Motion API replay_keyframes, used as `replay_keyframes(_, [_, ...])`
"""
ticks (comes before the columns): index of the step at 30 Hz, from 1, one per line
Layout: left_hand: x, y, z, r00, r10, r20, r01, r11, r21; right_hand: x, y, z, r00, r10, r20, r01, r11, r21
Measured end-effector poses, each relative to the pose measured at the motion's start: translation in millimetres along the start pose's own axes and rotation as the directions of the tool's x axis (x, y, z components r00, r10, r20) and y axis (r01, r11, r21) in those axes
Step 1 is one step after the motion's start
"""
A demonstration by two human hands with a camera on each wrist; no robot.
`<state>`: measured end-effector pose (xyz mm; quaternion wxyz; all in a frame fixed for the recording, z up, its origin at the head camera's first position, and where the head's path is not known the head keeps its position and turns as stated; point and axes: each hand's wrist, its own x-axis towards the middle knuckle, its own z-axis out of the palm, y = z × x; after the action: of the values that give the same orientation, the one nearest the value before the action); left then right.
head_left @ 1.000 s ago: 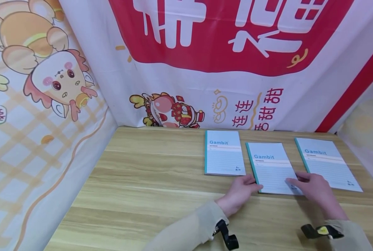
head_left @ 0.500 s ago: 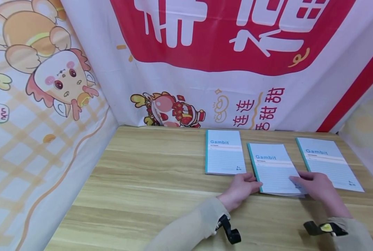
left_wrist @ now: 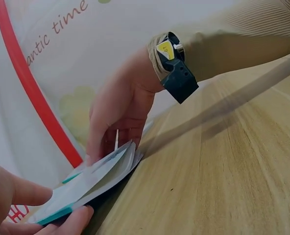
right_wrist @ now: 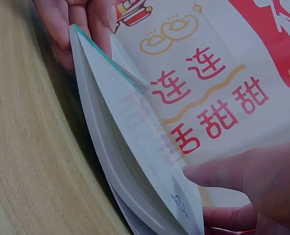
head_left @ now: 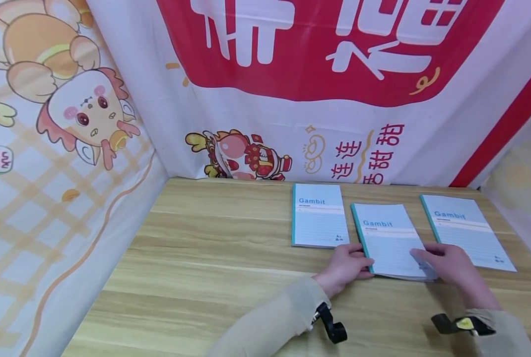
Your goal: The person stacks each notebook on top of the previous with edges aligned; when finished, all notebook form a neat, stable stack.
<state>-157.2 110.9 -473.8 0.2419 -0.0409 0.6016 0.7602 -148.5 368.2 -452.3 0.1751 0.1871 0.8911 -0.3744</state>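
Note:
The middle notebook (head_left: 388, 240), pale blue with a teal spine and the word "Gambit", is held by both hands at its near end. At the lower spine my left hand (head_left: 343, 267) pinches it, thumb above and fingers beneath. My right hand (head_left: 452, 265) grips the lower right corner, its thumb on the cover. In the right wrist view, the notebook's cover (right_wrist: 140, 132) bows away from the pages and the near edge stands off the wood. The left wrist view shows the left thumb (left_wrist: 30, 192) over the teal spine.
Two similar notebooks lie flat, the left notebook (head_left: 319, 218) near the back edge and the right notebook (head_left: 468, 233) partly behind my right hand. A printed cloth (head_left: 243, 119) hangs behind the wooden table (head_left: 194, 253), with another patterned cloth (head_left: 69, 198) at the left.
The middle notebook's near edge has lifted a little, and its layers now show apart at the lower right corner. Both hands stay on it, with only slight shifts.

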Motion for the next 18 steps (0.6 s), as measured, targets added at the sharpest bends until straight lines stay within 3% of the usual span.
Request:
replay_keyframes(10, [2.2, 2.7, 2.4, 0.999, 0.025, -0.033, -0.026, 1.0, -0.012, -11, -3, -1, 0.998, -0.051, -0.034, 0.052, 0.998, 0.047])
replay_keyframes(18, [3.7, 3.0, 3.5, 0.998, 0.055, -0.035, -0.057, 0.998, -0.039, -10, 0, 2, 0.993, -0.084, -0.076, 0.086, 0.996, 0.02])
